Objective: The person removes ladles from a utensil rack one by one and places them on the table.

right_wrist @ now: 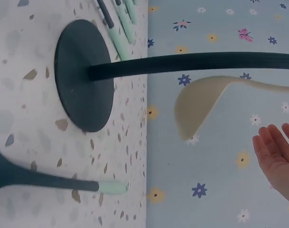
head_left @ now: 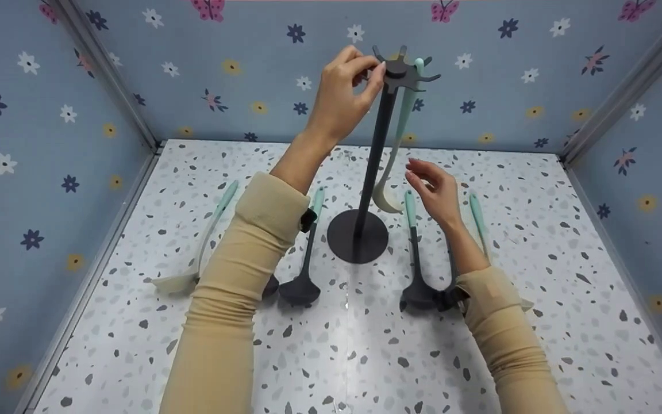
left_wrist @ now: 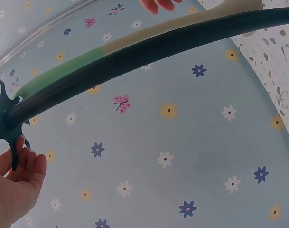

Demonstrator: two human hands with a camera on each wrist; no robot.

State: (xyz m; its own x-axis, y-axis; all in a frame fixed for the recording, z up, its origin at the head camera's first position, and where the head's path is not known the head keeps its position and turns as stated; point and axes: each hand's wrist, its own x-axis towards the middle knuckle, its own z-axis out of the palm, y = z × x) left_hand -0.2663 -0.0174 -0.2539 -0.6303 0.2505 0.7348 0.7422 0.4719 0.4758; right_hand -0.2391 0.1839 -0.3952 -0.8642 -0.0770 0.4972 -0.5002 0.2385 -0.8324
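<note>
A dark utensil stand (head_left: 378, 144) with a round base (head_left: 342, 244) and a ring of hooks on top stands upright on the table. My left hand (head_left: 339, 95) is raised to its top and pinches one of the hooks (left_wrist: 13, 154) between thumb and fingers. From another hook hangs a cream ladle (right_wrist: 196, 107) with a mint-green handle (head_left: 407, 112), its bowl low beside the pole. My right hand (head_left: 439, 192) is held to the right of that ladle, apart from it, with relaxed fingers and nothing in them.
Several utensils lie on the speckled table (head_left: 354, 356). Left of the stand are a cream one (head_left: 176, 283) and a dark ladle (head_left: 300, 290), with another dark head partly under my sleeve. To the right lies another dark ladle (head_left: 419, 290); more lie partly behind my forearm. Flowered panels (head_left: 285, 115) enclose the table.
</note>
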